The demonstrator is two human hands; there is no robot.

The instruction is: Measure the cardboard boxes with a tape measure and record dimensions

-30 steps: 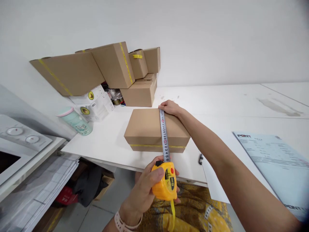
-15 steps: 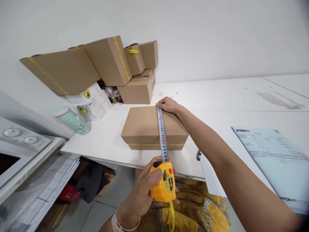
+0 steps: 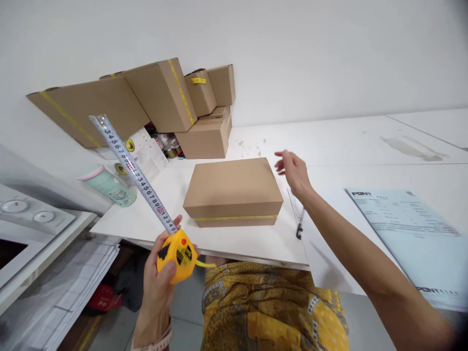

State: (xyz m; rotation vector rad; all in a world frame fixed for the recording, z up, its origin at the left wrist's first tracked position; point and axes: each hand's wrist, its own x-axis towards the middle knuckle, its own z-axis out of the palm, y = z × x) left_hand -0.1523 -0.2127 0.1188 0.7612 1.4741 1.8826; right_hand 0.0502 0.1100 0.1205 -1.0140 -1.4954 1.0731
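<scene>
My left hand (image 3: 159, 278) is closed around a yellow tape measure (image 3: 179, 257) in front of the table edge. The tape's printed blade (image 3: 141, 180) sticks out up and to the left, its metal end free in the air. A brown cardboard box (image 3: 234, 183) with a yellow strip along its near side lies on the white table. Past the box's right end, my right hand (image 3: 294, 170) hovers with fingers loosely bent and apart, holding nothing.
Cardboard boxes (image 3: 164, 95) are stacked at the back left. A mint green tumbler (image 3: 111, 187) leans near white avocado-printed cartons (image 3: 149, 151). A microwave (image 3: 32, 214) stands left. On the right lie a dark pen (image 3: 300, 229) and a pale blue printed folder (image 3: 405, 234).
The tape blade has come off the box and swung up to the left with my left hand. My right hand has released the tape's end and moved right, away from the box.
</scene>
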